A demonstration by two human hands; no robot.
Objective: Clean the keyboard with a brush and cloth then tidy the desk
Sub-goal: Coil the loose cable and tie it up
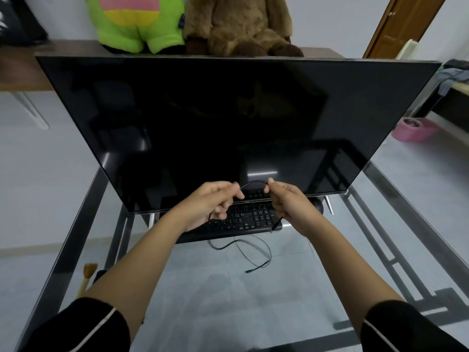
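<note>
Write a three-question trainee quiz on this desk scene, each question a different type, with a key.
1. True or false: both hands hold the thin black cable.
2. Where is the brush? A) on the keyboard B) at the left edge of the glass desk C) in the right hand
3. Fill in: the monitor screen is ____.

Key: 1 true, the left hand and right hand pinch a short span between them. 2 B. 3 dark.
</note>
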